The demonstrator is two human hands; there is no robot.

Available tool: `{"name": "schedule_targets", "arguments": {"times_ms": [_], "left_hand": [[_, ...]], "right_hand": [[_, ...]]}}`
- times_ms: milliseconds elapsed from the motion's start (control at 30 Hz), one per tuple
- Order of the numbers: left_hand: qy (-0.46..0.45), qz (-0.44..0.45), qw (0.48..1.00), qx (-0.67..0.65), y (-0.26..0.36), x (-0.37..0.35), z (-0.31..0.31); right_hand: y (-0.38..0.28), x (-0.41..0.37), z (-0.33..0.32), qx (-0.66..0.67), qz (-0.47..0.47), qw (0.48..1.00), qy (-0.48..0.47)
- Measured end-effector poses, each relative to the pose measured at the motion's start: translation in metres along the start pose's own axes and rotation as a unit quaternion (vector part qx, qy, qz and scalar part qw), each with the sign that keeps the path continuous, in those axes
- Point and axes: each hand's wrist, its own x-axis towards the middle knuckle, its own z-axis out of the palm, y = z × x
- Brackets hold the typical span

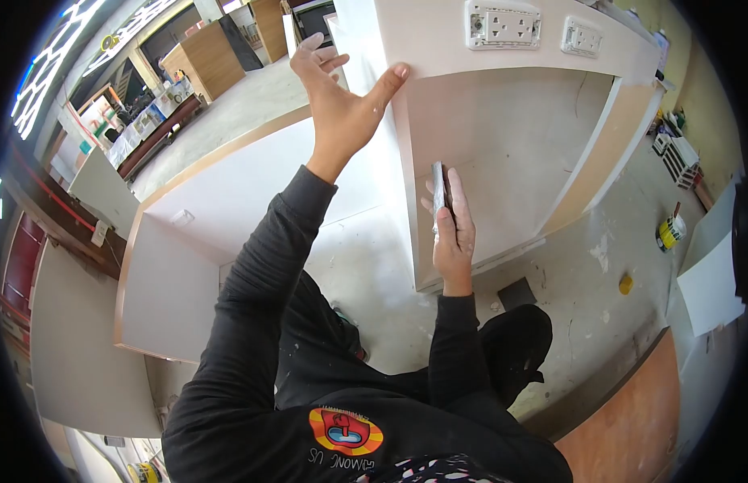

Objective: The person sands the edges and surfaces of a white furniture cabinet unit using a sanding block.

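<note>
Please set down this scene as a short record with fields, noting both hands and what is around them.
Left hand: raised, fingers spread, holding nothing; thumb by the edge of the cabinet, contact unclear
Right hand: in front of the cabinet opening, grip closed on a flat block
Outlets: two, on the cabinet's upper panel
Floor: dark sheet, yellow piece, tub with a handle sticking out

Two socket plates [504, 26] [583, 37], one grey block [438, 191], one dark floor square [516, 294].
</note>
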Motion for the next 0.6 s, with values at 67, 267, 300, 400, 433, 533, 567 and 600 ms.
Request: {"name": "schedule_targets", "arguments": {"times_ms": [67, 267, 300, 400, 433, 533, 567, 600], "left_hand": [[0.0, 0.001, 1.0, -0.006, -0.001, 0.004, 0.0], [-0.092, -0.089, 0.973, -0.191, -0.052, -0.057, -0.019], [-0.092, -0.089, 0.972, -0.195, -0.062, -0.071, -0.026], [-0.164, -0.282, 0.924, -0.2, -0.093, -0.131, -0.046], [-0.163, -0.314, 0.918, -0.181, -0.108, -0.153, -0.051], [-0.221, -0.509, 0.826, -0.097, -0.123, -0.189, -0.062], [-0.222, -0.51, 0.825, -0.102, -0.123, -0.193, -0.067], [-0.3, -0.428, 0.847, -0.097, -0.124, -0.194, -0.071]], "right_hand": [[0.005, -0.001, 0.001, -0.011, -0.003, 1.0, -0.018], [-0.015, 0.006, 0.015, -0.154, -0.006, 0.988, -0.03], [-0.025, 0.013, 0.021, -0.262, -0.084, 0.961, -0.035], [-0.039, 0.033, 0.038, -0.378, -0.179, 0.908, -0.038], [-0.042, 0.041, 0.043, -0.437, -0.212, 0.873, -0.038], [-0.042, 0.059, 0.051, -0.54, -0.257, 0.801, -0.02], [-0.038, 0.066, 0.051, -0.56, -0.281, 0.779, 0.002], [-0.035, 0.069, 0.052, -0.579, -0.306, 0.755, 0.023]]}}
